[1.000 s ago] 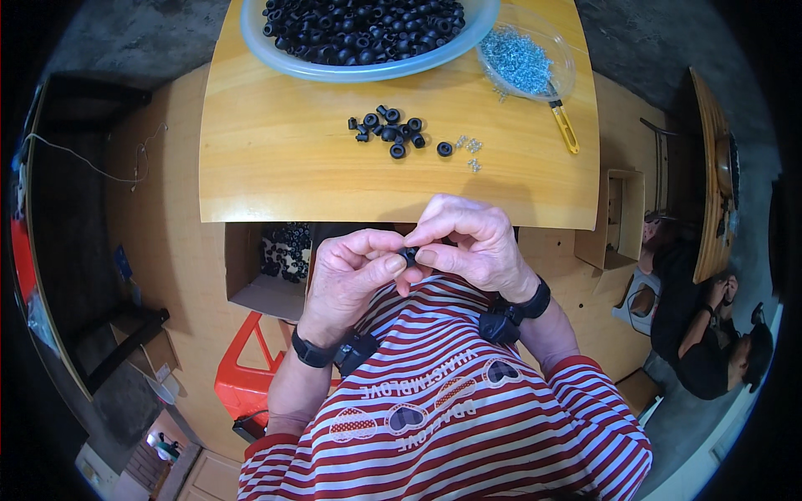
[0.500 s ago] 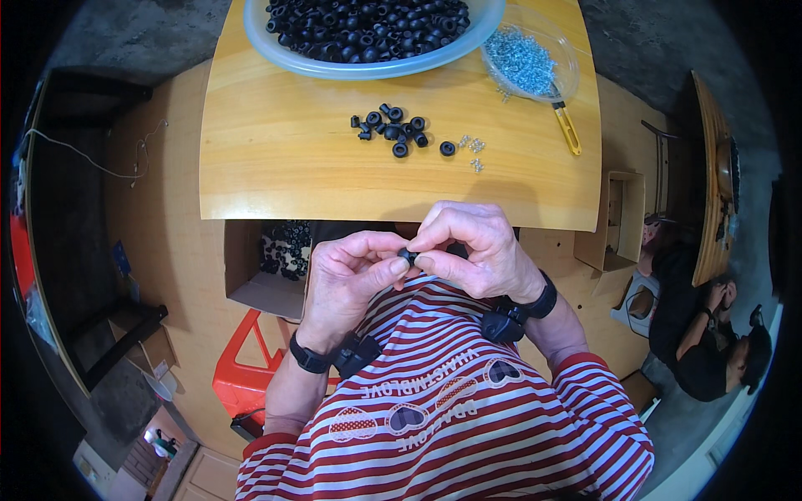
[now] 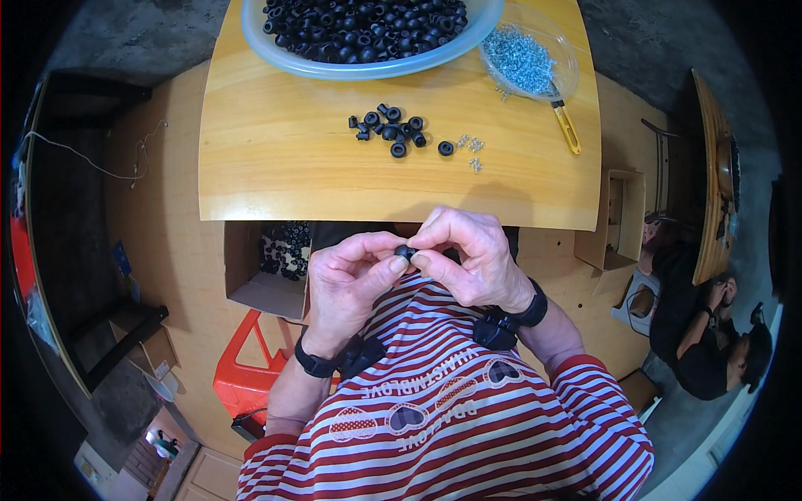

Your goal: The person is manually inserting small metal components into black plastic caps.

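Just off the table's near edge, a small round black rubber-looking part (image 3: pixel 405 252) is pinched between the fingertips of both hands. My left hand (image 3: pixel 355 271) grips it from the left with thumb and forefinger. From the right, my right hand (image 3: pixel 464 255) meets it with thumb and forefinger too; whether a tiny metal piece is also in those fingers is hidden. Beyond the hands lies a loose cluster of similar black parts (image 3: pixel 389 132) on the wooden table (image 3: pixel 284 179). One single black part (image 3: pixel 446 149) sits beside several small shiny metal pieces (image 3: pixel 474 144).
A big translucent basin (image 3: pixel 368 70) heaped with black parts stands at the far side. Right of it are a clear bowl of small metal pieces (image 3: pixel 520 60) and a yellow-handled tool (image 3: pixel 566 129). Below left are a cardboard box (image 3: pixel 266 292) and a red stool (image 3: pixel 242 367). Another person (image 3: pixel 710 359) sits far right.
Both hands stay together on the black part, having shifted very slightly. My right wrist has come a little inward. The things on the table look the same.
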Action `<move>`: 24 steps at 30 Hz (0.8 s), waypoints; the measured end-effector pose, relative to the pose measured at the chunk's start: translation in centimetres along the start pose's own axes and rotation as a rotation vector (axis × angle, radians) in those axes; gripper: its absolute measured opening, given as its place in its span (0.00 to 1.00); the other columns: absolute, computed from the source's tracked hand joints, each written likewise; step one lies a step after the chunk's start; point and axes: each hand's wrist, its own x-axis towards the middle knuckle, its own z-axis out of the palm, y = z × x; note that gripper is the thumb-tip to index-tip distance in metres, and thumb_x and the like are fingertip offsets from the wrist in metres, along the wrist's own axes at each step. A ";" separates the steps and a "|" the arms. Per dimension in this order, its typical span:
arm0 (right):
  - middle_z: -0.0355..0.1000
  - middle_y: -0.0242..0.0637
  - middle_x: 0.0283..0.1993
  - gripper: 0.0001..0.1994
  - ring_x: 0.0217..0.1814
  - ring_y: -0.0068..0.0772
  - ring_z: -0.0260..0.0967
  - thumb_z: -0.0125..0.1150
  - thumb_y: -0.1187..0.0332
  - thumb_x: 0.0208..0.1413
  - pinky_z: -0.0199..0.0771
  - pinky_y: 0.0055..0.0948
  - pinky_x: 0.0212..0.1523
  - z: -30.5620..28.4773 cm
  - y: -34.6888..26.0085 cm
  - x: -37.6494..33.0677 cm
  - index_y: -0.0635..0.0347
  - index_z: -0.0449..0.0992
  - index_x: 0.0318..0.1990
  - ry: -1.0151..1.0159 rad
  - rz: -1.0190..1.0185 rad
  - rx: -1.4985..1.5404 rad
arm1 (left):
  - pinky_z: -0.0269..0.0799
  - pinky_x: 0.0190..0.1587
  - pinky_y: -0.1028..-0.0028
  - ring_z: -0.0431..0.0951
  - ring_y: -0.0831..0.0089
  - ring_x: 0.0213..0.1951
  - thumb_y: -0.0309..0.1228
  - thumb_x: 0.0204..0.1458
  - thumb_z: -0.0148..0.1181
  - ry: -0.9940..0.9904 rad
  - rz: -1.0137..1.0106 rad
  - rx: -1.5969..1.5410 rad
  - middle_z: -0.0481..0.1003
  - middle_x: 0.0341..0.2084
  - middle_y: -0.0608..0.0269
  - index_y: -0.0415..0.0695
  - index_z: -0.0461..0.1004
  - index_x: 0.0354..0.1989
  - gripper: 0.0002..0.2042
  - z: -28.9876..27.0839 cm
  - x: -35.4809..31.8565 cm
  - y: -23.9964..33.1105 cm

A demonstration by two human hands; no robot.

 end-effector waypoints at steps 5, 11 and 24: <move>0.73 0.37 0.30 0.05 0.29 0.26 0.76 0.61 0.80 0.53 0.74 0.23 0.27 0.3 0.2 -0.1 0.66 0.73 0.36 0.017 0.005 0.060 | 0.74 0.37 0.81 0.78 0.80 0.34 0.19 0.55 0.60 -0.029 -0.018 -0.028 0.79 0.32 0.61 0.34 0.76 0.45 0.10 -0.3 0.3 0.1; 0.73 0.33 0.30 0.03 0.31 0.20 0.74 0.60 0.79 0.56 0.74 0.20 0.29 0.3 0.5 -0.2 0.66 0.74 0.37 0.078 0.206 0.291 | 0.75 0.38 0.79 0.78 0.77 0.35 0.19 0.54 0.61 0.011 0.002 -0.050 0.79 0.36 0.59 0.34 0.76 0.46 0.11 0.5 0.5 -0.1; 0.71 0.33 0.30 0.20 0.23 0.19 0.68 0.65 0.56 0.57 0.68 0.17 0.22 -0.4 2.2 -0.6 0.68 0.74 0.44 -0.064 0.597 0.974 | 0.63 0.59 0.57 0.67 0.53 0.58 0.23 0.42 0.69 -0.071 0.485 0.486 0.74 0.49 0.55 0.42 0.81 0.42 0.15 -0.7 1.4 -0.4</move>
